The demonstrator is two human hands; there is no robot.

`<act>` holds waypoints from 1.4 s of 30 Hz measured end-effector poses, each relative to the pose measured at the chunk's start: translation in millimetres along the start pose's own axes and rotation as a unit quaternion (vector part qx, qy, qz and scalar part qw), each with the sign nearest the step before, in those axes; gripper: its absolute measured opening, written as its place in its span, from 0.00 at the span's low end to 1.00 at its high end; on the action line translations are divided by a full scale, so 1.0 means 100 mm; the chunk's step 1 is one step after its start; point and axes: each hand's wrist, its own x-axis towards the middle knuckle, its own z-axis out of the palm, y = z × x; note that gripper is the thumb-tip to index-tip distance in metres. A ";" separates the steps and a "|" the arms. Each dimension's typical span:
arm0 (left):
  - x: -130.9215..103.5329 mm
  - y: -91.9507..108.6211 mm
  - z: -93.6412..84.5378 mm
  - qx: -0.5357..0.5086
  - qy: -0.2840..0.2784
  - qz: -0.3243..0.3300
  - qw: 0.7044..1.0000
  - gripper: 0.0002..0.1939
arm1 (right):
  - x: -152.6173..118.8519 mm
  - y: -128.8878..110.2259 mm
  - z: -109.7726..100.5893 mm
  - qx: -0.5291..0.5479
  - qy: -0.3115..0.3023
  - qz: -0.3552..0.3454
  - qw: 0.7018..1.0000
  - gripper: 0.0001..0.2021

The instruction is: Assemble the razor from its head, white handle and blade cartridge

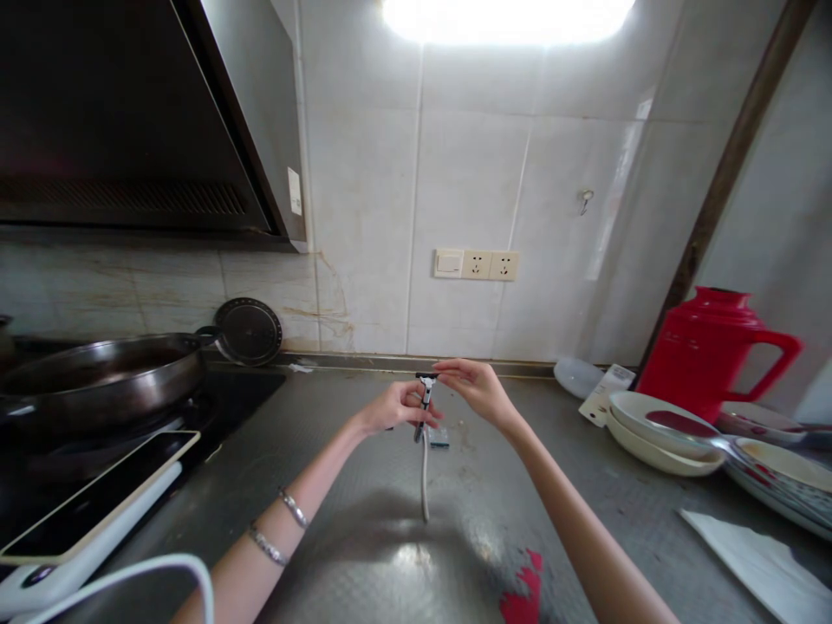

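What looks like a razor (425, 392), with a dark crosswise head and a silver-and-black handle, is held upright above the metal counter. My left hand (393, 407) grips its handle between thumb and fingers. At the right end of the head, the fingertips of my right hand (477, 388) are pinched together on it. Just behind the hands lies a small clear packet (439, 438) with a teal edge. A thin whitish rod or cord (425, 490) runs along the counter below the razor.
To the left, a wide pan (104, 377) sits on the black stove, near a phone (104, 494) on a white stand. Stacked bowls (663, 433), a red thermos jug (708, 355) and a white paper sheet (760, 555) occupy the right side. A range hood (260, 113) overhangs the upper left.
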 end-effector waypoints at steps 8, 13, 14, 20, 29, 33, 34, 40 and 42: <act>0.00 -0.02 0.00 -0.005 0.006 0.003 1.000 0.16 | -0.01 -0.01 0.01 -0.028 0.012 -0.015 0.999 0.11; -0.01 -0.01 0.02 -0.015 0.010 0.004 1.000 0.16 | -0.01 -0.03 0.01 -0.022 0.015 -0.019 0.999 0.10; -0.01 -0.01 0.03 -0.016 0.010 0.006 1.000 0.16 | -0.02 -0.03 0.01 -0.022 0.014 -0.019 0.999 0.10; -0.01 -0.03 0.05 -0.013 0.011 0.015 1.000 0.15 | -0.02 -0.03 0.02 -0.017 0.015 -0.028 0.999 0.08; -0.01 -0.01 0.09 -0.023 0.009 0.037 0.999 0.17 | -0.03 -0.11 0.00 -0.044 0.019 -0.057 0.997 0.06; -0.01 -0.01 0.11 -0.029 0.018 0.042 0.999 0.17 | -0.04 -0.15 0.00 -0.059 0.022 -0.069 0.996 0.06; 0.00 -0.01 0.11 -0.029 0.020 0.043 0.998 0.17 | -0.04 -0.15 0.00 -0.060 0.023 -0.070 0.995 0.06; 0.01 0.00 0.06 -0.027 0.030 0.040 0.998 0.16 | -0.02 -0.14 0.00 -0.045 0.024 -0.073 0.996 0.07; 0.00 0.02 0.05 -0.024 0.029 0.031 0.999 0.15 | -0.01 -0.12 -0.01 -0.029 0.027 -0.066 0.997 0.08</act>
